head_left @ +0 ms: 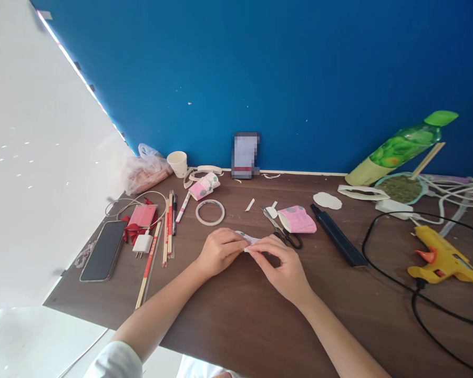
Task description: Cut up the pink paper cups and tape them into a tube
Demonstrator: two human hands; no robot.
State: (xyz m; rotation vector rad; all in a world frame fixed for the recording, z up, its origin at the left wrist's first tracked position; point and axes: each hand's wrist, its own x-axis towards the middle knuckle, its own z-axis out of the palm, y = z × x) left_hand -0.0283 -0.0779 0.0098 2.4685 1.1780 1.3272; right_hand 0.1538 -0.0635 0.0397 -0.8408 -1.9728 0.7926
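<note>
Between my two hands is a small white piece with a green print [250, 239], which looks like cut paper-cup material. My left hand [223, 251] pinches its left end, fingers curled over it. At the other end, my right hand [281, 265] grips it between thumb and fingers. Most of the piece is hidden by my fingers. Just beyond my right hand lie scissors [280, 231] with black handles, blades pointing away. A pink printed cup piece [297, 219] rests against them, and a small white cutout [271, 211] is by the blade tips.
Left are a tape roll [210, 212], a marker [183, 207], chopsticks [168, 228], a phone [104, 251] and a charger [142, 243]. At right lie a dark blue stick-like case [338, 234], a yellow glue gun [443, 257] with a looping cord, and a green bottle [404, 147]. A paper cup [177, 164] stands behind.
</note>
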